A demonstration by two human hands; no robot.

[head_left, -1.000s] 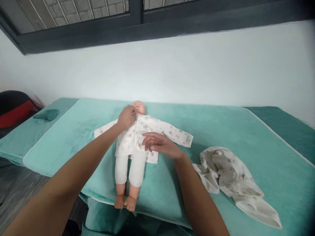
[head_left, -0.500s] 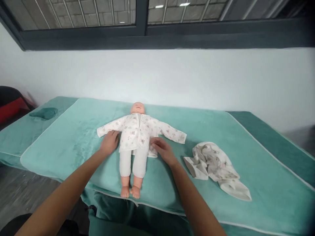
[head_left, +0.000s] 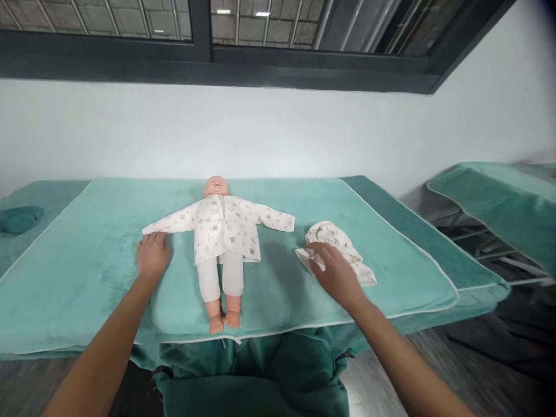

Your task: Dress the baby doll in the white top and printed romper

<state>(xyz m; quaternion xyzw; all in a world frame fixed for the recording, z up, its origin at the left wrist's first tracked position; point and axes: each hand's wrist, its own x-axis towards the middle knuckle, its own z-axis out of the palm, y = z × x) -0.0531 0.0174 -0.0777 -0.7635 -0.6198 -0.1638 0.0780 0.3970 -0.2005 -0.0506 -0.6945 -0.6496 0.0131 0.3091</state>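
A baby doll [head_left: 216, 186] lies on its back on the bed, wearing a white printed jacket [head_left: 225, 229] and white trousers [head_left: 233, 274], with its feet bare. Both jacket sleeves stretch out to the sides. My left hand [head_left: 153, 253] rests on the mattress against the lower edge of the jacket's left-side sleeve near its cuff, fingers loosely laid out. My right hand [head_left: 336, 272] is over a crumpled white printed cloth garment [head_left: 332, 233] to the right of the doll, its fingers apart; whether the fingertips touch the fabric is hard to see.
The pale green mattress cover [head_left: 108, 289] has white piping along its front edge. A white wall [head_left: 260, 130] and a dark window frame [head_left: 304, 72] rise behind the bed. At the right stands another green-covered bed [head_left: 512, 202] on a metal frame.
My right hand has left the jacket's lower side and moved right to the crumpled garment. My left hand has slid outward along the sleeve towards its cuff. The view has turned right.
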